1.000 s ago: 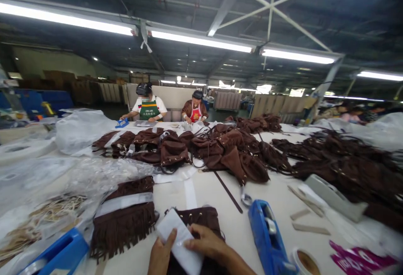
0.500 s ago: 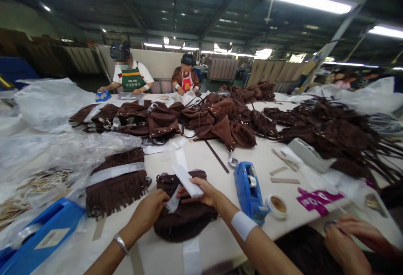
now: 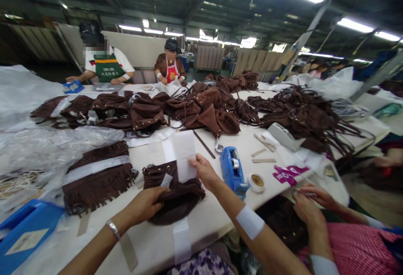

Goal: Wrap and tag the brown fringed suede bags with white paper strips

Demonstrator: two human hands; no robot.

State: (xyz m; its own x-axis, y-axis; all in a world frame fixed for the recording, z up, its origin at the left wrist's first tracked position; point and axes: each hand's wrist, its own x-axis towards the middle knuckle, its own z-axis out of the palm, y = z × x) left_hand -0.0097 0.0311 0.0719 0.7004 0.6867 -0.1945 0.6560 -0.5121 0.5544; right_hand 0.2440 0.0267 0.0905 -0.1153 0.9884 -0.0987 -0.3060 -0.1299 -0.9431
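Near the table's front edge lies a dark brown fringed bag (image 3: 176, 203) with small metal rings along its top. My left hand (image 3: 149, 203) grips the left side of its opening, the fingertips partly hidden in the dark cloth. A small piece of pale material (image 3: 166, 180) lies on the bag, just above that hand. My right hand (image 3: 203, 170) pinches a flat white sheet (image 3: 185, 155) by its right edge, held up over the back of the bag.
A second fringed bag (image 3: 99, 182) with a white band lies to the left. Blue tape dispensers stand right (image 3: 233, 168) and front left (image 3: 31, 233). Brown bags (image 3: 204, 111) are heaped behind. A neighbouring person's hands (image 3: 308, 203) work at the right; two people stand across the table.
The white strip in my right hand now shows as a wider, upright sheet, raised from the bag. My left hand has moved onto the bag's opening. The view has shifted right.
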